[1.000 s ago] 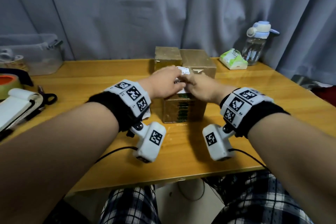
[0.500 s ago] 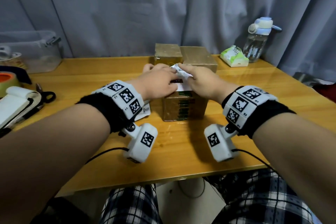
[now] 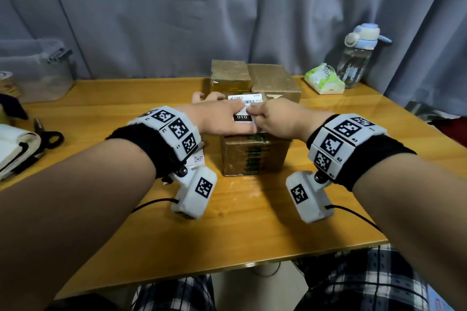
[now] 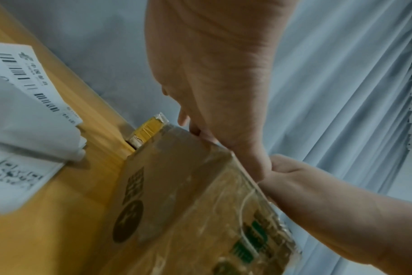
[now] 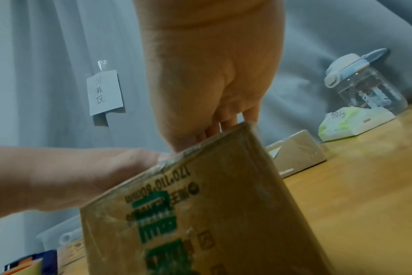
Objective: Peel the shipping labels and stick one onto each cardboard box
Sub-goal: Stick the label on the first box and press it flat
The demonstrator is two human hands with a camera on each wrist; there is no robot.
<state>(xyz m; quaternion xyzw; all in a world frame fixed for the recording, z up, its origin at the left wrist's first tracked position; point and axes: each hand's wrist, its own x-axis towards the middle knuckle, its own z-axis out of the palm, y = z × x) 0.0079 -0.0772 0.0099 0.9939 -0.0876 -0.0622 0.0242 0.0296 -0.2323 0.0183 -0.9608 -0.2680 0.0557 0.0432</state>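
Left hand (image 3: 222,118) and right hand (image 3: 275,118) press label (image 3: 246,106) — flat on cardboard box (image 3: 255,156).

We are at a small packing desk in what looks like a home or a makeshift workroom. The wooden table (image 3: 177,242) backs onto a grey curtain (image 3: 227,7) bearing a taped handwritten note (image 5: 104,92). A water bottle (image 3: 358,58) and tissue pack (image 3: 323,79) stand far right; scissors (image 3: 48,135) and a clear plastic bin (image 3: 38,70) lie left.
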